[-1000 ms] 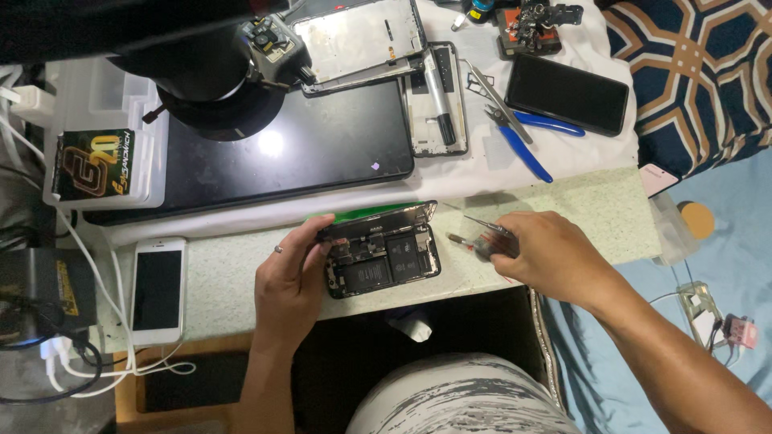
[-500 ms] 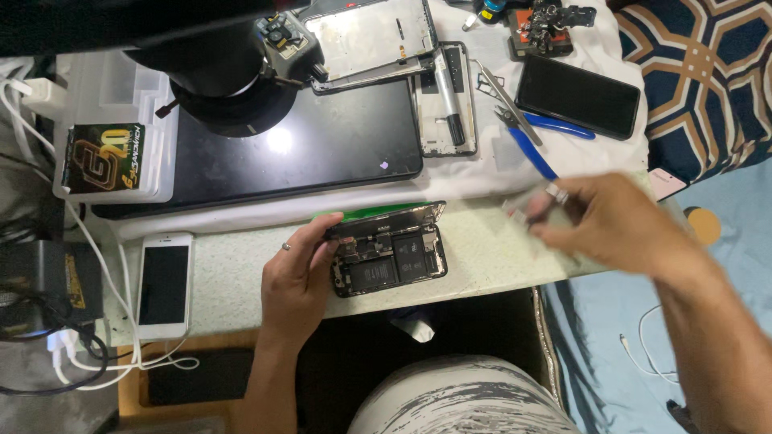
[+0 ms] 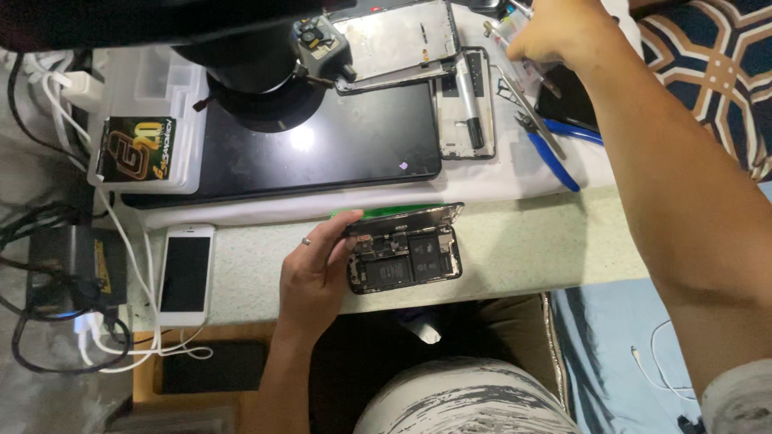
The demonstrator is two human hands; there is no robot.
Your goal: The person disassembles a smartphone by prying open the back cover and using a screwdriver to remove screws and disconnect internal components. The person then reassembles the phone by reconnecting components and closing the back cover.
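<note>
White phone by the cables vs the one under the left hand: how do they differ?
The white phone is closed, with its dark screen facing up; the opened phone shows its insides, its screen lifted along the far edge. The white phone lies untouched with its long side pointing away from the person; the opened phone lies crosswise, steadied by the left hand. Both rest on the speckled mat.

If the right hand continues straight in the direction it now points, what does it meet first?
The right hand points toward the table's far edge. It probably meets the small tools and parts there first; depth is unclear.
</note>
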